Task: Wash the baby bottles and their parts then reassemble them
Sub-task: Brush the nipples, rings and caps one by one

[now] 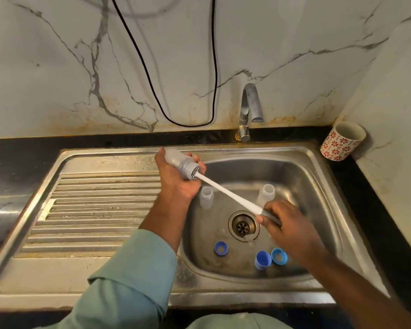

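My left hand [176, 181] grips a clear baby bottle [179, 161] tilted on its side over the sink's left edge. A bottle brush is pushed into its mouth; the white handle [226, 194] slants down to my right hand [287, 224], which pinches its end. Two more clear bottles [206, 197] [266, 193] stand upright in the steel sink basin [306, 176]. Near the front of the basin lie two blue screw rings [221, 248] [279, 256] and a blue cap [262, 260].
The drain [243, 225] sits mid-basin, and something pale lies at its front edge. A chrome tap [249, 110] stands behind the sink; no water is visibly running from it. The ribbed draining board [93, 210] is on the left. A red-patterned cup [343, 144] stands at the right corner. A black cable [214, 67] hangs on the wall.
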The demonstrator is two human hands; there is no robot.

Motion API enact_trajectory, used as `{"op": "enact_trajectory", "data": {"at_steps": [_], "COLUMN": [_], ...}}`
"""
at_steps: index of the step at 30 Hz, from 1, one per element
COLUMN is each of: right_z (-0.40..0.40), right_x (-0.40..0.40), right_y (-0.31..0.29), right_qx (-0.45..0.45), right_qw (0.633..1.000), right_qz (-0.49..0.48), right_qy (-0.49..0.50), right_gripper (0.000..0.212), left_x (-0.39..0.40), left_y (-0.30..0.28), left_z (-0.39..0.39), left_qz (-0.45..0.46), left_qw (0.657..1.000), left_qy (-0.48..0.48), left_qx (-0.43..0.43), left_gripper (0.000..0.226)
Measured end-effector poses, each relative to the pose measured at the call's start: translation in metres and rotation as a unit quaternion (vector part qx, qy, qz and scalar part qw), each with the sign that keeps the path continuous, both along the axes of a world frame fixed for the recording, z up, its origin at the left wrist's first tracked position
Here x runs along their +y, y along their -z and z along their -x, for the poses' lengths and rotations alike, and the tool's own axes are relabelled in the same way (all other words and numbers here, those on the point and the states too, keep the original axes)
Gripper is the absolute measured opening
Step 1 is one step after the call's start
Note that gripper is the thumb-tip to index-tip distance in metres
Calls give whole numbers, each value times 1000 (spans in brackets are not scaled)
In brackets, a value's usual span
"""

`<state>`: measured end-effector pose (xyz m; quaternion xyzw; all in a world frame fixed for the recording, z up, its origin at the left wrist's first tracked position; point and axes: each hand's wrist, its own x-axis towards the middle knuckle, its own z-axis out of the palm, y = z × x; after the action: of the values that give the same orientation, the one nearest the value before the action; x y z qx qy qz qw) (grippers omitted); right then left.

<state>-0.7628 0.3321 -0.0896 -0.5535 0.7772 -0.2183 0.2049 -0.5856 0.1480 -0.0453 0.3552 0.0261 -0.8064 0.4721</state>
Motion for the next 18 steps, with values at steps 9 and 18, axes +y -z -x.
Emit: {"op": "enact_trajectory", "data": {"at_steps": [9,18], "right_z": [-16,21], "right_x": [13,-4], "right_y": [-43,-27], "right_qx": [-396,-58], "right_qw": [906,998], "right_qz": [-145,24], "right_qy": [22,15], "right_gripper": [18,26], "left_x": [1,9], "left_y": [-12,-12], "left_z": [-7,-4], "left_qz": [47,46], "left_qw": [996,996], "left_qy": [-67,-59], "left_qx": [-24,-46], "left_gripper": [55,60]}}
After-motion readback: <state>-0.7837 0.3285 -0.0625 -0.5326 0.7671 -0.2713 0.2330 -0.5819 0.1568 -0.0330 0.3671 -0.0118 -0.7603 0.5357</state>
